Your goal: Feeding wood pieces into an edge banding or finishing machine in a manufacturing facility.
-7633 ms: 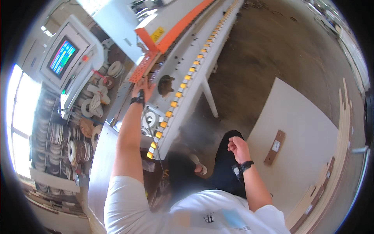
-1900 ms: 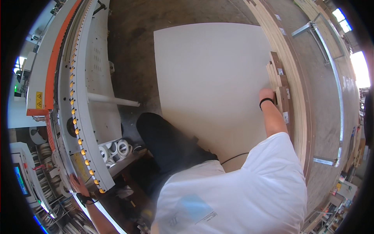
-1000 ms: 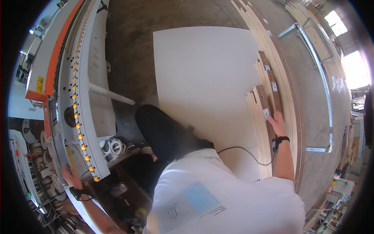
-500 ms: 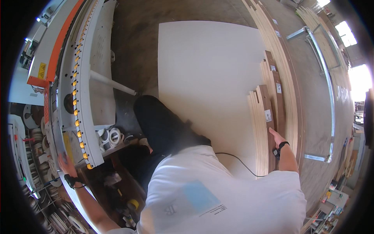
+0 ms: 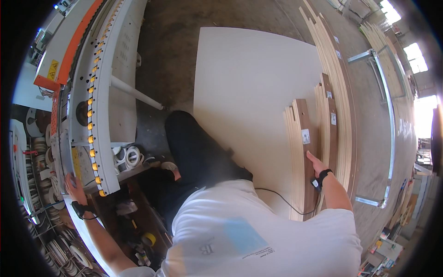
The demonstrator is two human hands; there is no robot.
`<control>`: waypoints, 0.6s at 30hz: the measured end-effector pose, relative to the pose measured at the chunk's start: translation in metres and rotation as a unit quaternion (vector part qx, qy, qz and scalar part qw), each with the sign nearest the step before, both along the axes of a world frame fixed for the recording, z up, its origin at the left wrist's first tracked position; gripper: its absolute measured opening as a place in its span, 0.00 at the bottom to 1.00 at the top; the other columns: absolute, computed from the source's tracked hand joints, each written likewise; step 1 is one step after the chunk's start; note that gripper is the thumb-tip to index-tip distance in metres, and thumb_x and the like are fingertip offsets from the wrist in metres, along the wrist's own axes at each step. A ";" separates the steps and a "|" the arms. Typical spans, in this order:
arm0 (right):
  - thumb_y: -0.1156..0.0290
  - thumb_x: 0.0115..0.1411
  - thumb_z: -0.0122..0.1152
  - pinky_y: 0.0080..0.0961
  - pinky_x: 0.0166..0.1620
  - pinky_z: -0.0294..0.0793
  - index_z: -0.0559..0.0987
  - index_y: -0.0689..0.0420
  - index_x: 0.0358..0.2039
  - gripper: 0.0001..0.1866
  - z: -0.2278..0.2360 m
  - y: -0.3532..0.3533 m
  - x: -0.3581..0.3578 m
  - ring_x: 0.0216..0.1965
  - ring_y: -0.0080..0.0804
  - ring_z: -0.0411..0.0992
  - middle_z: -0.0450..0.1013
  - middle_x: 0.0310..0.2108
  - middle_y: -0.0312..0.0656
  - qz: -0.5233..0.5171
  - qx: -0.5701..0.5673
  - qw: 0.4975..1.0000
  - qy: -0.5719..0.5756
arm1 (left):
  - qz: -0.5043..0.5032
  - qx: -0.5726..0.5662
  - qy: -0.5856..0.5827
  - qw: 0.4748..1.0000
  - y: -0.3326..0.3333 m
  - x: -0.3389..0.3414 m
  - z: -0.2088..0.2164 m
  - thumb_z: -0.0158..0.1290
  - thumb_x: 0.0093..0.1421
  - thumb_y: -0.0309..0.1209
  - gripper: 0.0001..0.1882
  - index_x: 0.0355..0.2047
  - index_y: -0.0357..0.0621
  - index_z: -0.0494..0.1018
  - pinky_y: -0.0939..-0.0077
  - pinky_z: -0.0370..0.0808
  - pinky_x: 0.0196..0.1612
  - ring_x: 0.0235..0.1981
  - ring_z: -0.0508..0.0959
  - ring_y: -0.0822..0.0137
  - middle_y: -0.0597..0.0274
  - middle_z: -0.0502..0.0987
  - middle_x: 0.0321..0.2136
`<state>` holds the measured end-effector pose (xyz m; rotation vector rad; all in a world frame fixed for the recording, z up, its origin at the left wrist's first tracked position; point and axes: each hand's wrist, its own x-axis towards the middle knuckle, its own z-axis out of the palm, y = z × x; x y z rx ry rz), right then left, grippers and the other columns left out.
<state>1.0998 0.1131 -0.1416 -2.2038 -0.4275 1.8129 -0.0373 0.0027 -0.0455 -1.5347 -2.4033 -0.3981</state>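
My left hand [image 5: 75, 188] rests with fingers stretched out on the near end of the machine [image 5: 69, 168], beside its row of yellow rollers. On the right, my right hand [image 5: 317, 165] lies against the right side of the nearest stack of boards [image 5: 303, 145], its fingers extended rather than wrapped round; part of them is hard to make out. That stack has a brown top with a white label and pale layered edges. It sits on a large pale panel [image 5: 249, 78]. A second stack of shorter boards [image 5: 333, 134] stands just to its right, apart from it.
Long boards [image 5: 344, 99] run along the panel's right edge. Beyond them is a metal frame [image 5: 390, 115] on the floor. A white support bar [image 5: 136, 93] juts from the machine. White rolls [image 5: 133, 157] sit below it, and a black cable [image 5: 281, 197] crosses the panel.
The nearest stack has shifted left with my right hand against it, widening the gap to the second stack. My left hand stays at the machine's end. The whole view has moved slightly.
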 end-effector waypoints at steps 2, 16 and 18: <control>0.28 0.66 0.60 0.48 0.78 0.40 0.55 0.56 0.81 0.57 -0.012 0.032 -0.015 0.81 0.42 0.43 0.50 0.82 0.44 0.043 0.020 0.997 0.058 | 0.000 0.012 -0.001 1.000 -0.003 0.001 -0.001 0.57 0.72 0.33 0.27 0.69 0.40 0.69 0.50 0.64 0.72 0.71 0.68 0.43 0.46 0.72 0.69; 0.23 0.68 0.48 0.50 0.81 0.36 0.45 0.58 0.83 0.61 0.045 0.296 -0.233 0.84 0.44 0.35 0.39 0.85 0.45 0.302 0.072 0.949 0.062 | 0.041 0.020 0.008 0.999 0.002 0.050 0.012 0.60 0.68 0.32 0.31 0.70 0.43 0.68 0.51 0.63 0.74 0.72 0.67 0.44 0.50 0.70 0.70; 0.22 0.68 0.49 0.49 0.80 0.44 0.48 0.57 0.82 0.60 0.042 0.328 -0.247 0.83 0.44 0.43 0.46 0.83 0.45 0.302 0.099 0.946 0.064 | 0.053 0.027 0.008 0.998 0.005 0.056 0.018 0.60 0.68 0.32 0.31 0.70 0.43 0.68 0.51 0.63 0.74 0.72 0.67 0.45 0.51 0.70 0.70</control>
